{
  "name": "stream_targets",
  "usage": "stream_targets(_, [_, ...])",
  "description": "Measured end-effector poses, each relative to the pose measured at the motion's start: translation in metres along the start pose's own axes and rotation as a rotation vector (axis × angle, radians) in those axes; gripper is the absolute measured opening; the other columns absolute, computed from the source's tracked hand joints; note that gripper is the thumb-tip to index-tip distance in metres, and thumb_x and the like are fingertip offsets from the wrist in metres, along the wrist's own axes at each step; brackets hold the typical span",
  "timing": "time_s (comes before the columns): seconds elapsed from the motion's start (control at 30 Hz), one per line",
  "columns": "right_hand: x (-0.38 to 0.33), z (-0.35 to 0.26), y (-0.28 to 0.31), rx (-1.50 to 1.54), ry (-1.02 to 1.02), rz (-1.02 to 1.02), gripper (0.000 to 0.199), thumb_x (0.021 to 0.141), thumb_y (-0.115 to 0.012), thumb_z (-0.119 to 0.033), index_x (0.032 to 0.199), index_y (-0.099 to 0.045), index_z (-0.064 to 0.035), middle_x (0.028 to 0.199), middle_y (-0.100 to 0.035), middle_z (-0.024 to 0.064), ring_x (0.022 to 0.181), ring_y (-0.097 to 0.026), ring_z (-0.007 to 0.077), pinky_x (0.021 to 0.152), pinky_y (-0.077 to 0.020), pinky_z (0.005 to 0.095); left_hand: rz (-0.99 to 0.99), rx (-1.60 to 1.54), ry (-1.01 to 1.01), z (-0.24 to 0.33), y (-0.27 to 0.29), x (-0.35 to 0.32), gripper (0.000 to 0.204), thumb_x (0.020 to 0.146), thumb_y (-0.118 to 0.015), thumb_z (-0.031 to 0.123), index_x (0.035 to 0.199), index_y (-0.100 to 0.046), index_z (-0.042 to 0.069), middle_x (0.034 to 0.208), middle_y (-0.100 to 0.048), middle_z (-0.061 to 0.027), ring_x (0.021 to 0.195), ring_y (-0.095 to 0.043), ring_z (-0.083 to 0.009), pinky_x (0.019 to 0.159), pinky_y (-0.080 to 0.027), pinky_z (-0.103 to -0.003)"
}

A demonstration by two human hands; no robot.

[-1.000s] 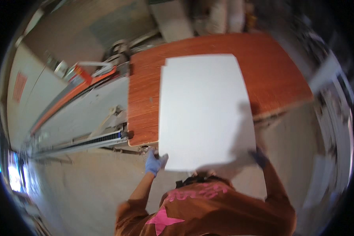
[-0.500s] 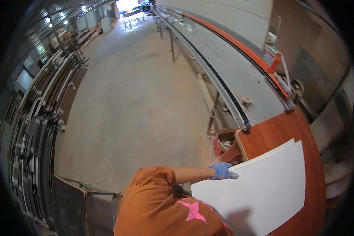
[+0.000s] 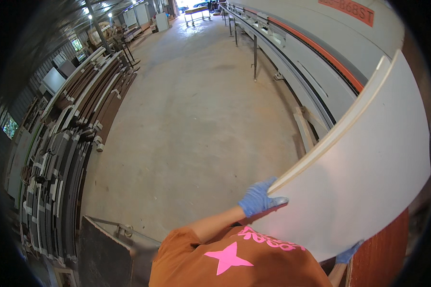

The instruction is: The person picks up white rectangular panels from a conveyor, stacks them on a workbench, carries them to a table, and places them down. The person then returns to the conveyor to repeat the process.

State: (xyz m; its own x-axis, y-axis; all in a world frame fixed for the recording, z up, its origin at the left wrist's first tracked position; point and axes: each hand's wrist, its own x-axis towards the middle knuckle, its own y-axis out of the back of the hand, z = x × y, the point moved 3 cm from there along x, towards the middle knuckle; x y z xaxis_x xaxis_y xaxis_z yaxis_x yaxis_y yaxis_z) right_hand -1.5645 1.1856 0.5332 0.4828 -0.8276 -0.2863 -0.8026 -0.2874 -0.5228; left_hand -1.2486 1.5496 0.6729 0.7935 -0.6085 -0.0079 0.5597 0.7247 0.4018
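Observation:
Two white panels [image 3: 349,158], stacked face to face with pale raw edges, stand tilted up at the right. My left hand [image 3: 261,198], in a blue glove, grips their left edge, with the thumb on the white face and the fingers behind. At the near lower edge of the panels is my right hand [image 3: 349,252], also gloved in blue, closed on that edge; its fingers are partly hidden. A reddish-brown wood-grain tabletop [image 3: 380,253] lies below the panels, mostly covered by them.
A long grey machine [image 3: 316,52] with an orange strip runs away along the right. Stacks of dark and brown boards [image 3: 57,191] line the left side. A black panel [image 3: 105,253] stands at the near left. Concrete floor [image 3: 187,129] stretches between; a trolley [image 3: 197,13] stands far off.
The white panels have risen from lying on the reddish-brown tabletop to a steep tilt, now hiding part of the machine. My right hand has come into view at their near edge.

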Motion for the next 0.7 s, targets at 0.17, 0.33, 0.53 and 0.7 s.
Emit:
stream_targets(0.17, [0.08,0.081,-0.136,0.112,-0.131,-0.319,0.085,0.082,-0.046,-0.067,0.143,-0.026,-0.0105,0.144,-0.032,0.0106,0.128,-0.033,0.0309,0.106,-0.03,0.0463,0.186,0.014,0.01,-0.071,0.121,0.06,0.066,0.069,-0.075,0.044,0.113,-0.054,0.0,0.071,-0.065,-0.014,0.068,-0.066,-0.0255,0.068,-0.051,-0.036])
stream_targets(0.33, [0.171,0.16,-0.248,0.0,-0.168,-0.447,0.085,0.081,-0.05,-0.066,0.141,-0.028,-0.0102,0.144,-0.032,0.01,0.127,-0.035,0.0311,0.105,-0.0324,0.0459,0.249,-0.135,0.114,-0.134,0.213,0.141,0.051,0.071,-0.075,0.036,0.105,-0.058,0.002,0.068,-0.064,-0.0089,0.058,-0.063,-0.0175,0.059,-0.051,-0.033])
stream_targets(0.53, [0.304,0.265,-0.448,-0.07,-0.023,-0.412,0.089,0.077,-0.055,-0.067,0.14,-0.031,-0.009,0.14,-0.037,0.0126,0.126,-0.038,0.032,0.104,-0.0353,0.0475,0.379,-0.145,0.122,-0.207,0.326,0.284,0.045,0.068,-0.078,0.033,0.097,-0.061,0.004,0.07,-0.062,-0.0078,0.058,-0.061,-0.0143,0.058,-0.05,-0.033])
stream_targets(0.7, [0.396,0.304,-0.666,-0.062,-0.028,-0.653,0.086,0.079,-0.048,-0.069,0.14,-0.032,-0.0104,0.139,-0.039,0.0108,0.123,-0.042,0.0311,0.101,-0.0385,0.0452,0.621,0.061,0.002,-0.245,0.421,0.398,0.037,0.067,-0.079,0.031,0.089,-0.061,0.006,0.075,-0.061,-0.0075,0.067,-0.058,-0.0156,0.062,-0.048,-0.032])
